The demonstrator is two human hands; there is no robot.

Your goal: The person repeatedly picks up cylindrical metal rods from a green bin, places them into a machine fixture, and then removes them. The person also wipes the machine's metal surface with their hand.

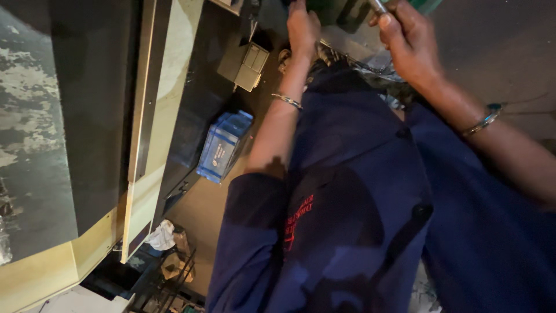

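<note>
Head view: left hand [302,26] pressed on dark green machine part [324,8] at top edge, fingers curled, possibly gripping; cannot tell. Right hand [405,37] closed around metal rod [377,7] just beside. Steady part, turn rod slowly. Cream machine panel [168,69] left, blue crate [223,145] below; room tight.

1. Two hands, the left hand [302,26] and the right hand [405,40].
2. Two bracelets, one on each wrist.
3. One blue crate [223,146] left of the left hand's forearm.
4. One white rag [161,236] below the blue crate.
</note>
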